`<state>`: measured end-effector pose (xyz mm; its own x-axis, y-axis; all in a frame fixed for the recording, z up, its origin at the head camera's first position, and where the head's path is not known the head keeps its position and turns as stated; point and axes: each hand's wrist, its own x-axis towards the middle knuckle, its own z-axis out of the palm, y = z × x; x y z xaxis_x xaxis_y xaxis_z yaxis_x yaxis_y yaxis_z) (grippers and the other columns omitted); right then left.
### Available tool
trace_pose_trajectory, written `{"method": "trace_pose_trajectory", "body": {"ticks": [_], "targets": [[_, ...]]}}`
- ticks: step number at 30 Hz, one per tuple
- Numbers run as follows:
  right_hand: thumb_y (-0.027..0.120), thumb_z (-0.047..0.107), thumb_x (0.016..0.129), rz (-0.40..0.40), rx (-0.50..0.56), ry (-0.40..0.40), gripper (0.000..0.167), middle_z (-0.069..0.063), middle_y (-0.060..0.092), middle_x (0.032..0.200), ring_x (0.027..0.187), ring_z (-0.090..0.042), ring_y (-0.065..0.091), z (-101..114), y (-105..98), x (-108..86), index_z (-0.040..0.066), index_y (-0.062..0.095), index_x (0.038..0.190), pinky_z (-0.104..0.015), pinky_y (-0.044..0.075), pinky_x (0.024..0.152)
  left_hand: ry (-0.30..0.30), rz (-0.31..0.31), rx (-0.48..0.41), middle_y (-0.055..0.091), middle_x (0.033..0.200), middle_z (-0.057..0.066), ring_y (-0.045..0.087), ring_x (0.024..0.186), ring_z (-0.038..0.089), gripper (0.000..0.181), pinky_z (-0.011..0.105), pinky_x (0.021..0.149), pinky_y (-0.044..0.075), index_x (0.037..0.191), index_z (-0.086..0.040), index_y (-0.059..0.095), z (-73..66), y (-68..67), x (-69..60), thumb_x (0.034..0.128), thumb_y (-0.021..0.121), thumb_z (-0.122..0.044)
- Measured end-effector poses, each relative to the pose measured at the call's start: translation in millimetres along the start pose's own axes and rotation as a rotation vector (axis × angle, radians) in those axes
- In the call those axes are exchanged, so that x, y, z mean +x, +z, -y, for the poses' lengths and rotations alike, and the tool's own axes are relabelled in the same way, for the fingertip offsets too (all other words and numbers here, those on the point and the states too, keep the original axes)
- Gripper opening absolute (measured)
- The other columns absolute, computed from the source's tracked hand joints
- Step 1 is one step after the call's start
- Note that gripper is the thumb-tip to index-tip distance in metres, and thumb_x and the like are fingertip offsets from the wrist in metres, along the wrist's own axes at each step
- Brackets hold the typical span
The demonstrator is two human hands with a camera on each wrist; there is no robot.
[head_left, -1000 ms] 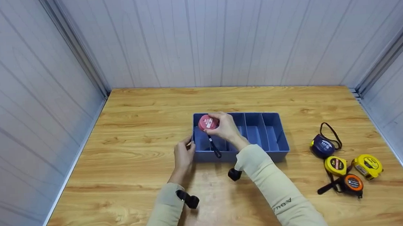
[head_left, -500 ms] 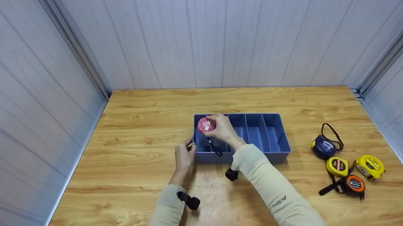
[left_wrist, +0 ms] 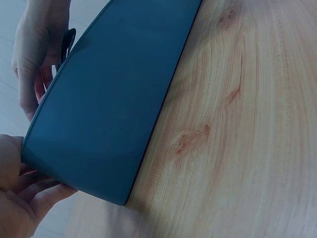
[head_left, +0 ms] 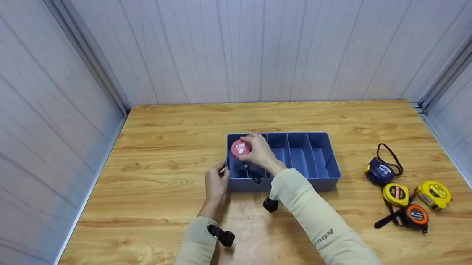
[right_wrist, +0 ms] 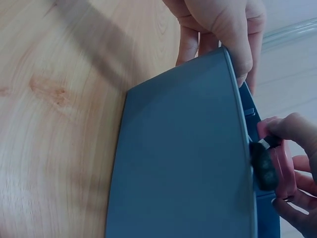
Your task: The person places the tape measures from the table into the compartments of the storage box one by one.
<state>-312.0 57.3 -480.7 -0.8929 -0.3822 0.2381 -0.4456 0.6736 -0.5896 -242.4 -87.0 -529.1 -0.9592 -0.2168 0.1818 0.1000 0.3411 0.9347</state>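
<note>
The tape measure [head_left: 239,148] is rounded and pinkish-red, with a white label [head_left: 242,147] on its upper face and a black strap [head_left: 256,178] trailing toward the near side. The right hand [head_left: 261,151], its grip narrowed round it, holds it over the leftmost compartment of the blue box [head_left: 286,183]; the left hand [head_left: 216,183] pinches the box's left wall.

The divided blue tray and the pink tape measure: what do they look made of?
Divided blue tray: probably moulded plastic, satin-smooth, judging by its thin, uniform walls. Pink tape measure: likely hard plastic, with a soft sheen along its rounded edges, though rubbery coating is possible.
</note>
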Motion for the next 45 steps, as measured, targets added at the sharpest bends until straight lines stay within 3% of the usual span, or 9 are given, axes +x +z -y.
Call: {"method": "trace_pose_trajectory", "body": {"ticks": [16,28,39,45], "targets": [[0.077,0.016,0.061,-0.034,0.031,-0.082,0.049,-0.016,0.058,0.104,0.099,-0.029,0.047,-0.9,8.4,-1.3,-0.004,0.062,0.103,-0.037,0.039,0.089,-0.064,0.021,-0.075,0.059,0.107,0.02,0.059,0.092,0.026,0.034,0.026,0.074,0.05,0.113,0.008,0.057,-1.0,-0.1,-0.1,0.0798,0.049,0.004],[0.075,0.014,0.057,-0.025,-0.001,-0.158,0.036,-0.012,0.056,0.096,0.091,-0.027,0.048,-2.4,17.3,-4.7,-0.001,0.065,0.089,-0.035,0.039,0.083,-0.001,-0.001,-0.021,0.061,0.102,0.019,0.061,0.086,0.023,0.033,0.027,0.07,0.051,0.109,0.007,0.06,1.6,0.1,-0.8,0.0782,0.049,0.004],[0.073,0.005,0.064,-0.015,-0.013,-0.111,0.024,-0.011,0.057,0.1,0.097,-0.027,0.049,-3.2,19.6,-6.5,0.0,0.065,0.087,-0.036,0.039,0.087,-0.057,0.008,-0.08,0.059,0.105,0.021,0.06,0.089,0.027,0.035,0.026,0.071,0.051,0.112,0.007,0.057,2.4,-0.9,2.0,0.0787,0.049,0.005],[0.07,0.005,0.07,-0.005,0.033,-0.104,0.023,-0.01,0.058,0.091,0.092,-0.027,0.051,-2.5,18.3,-7.4,-0.002,0.065,0.092,-0.037,0.039,0.086,-0.091,0.028,-0.102,0.058,0.109,0.021,0.059,0.092,0.029,0.035,0.027,0.073,0.05,0.114,0.006,0.056,1.9,-1.2,1.3,0.0799,0.049,0.004]]}}
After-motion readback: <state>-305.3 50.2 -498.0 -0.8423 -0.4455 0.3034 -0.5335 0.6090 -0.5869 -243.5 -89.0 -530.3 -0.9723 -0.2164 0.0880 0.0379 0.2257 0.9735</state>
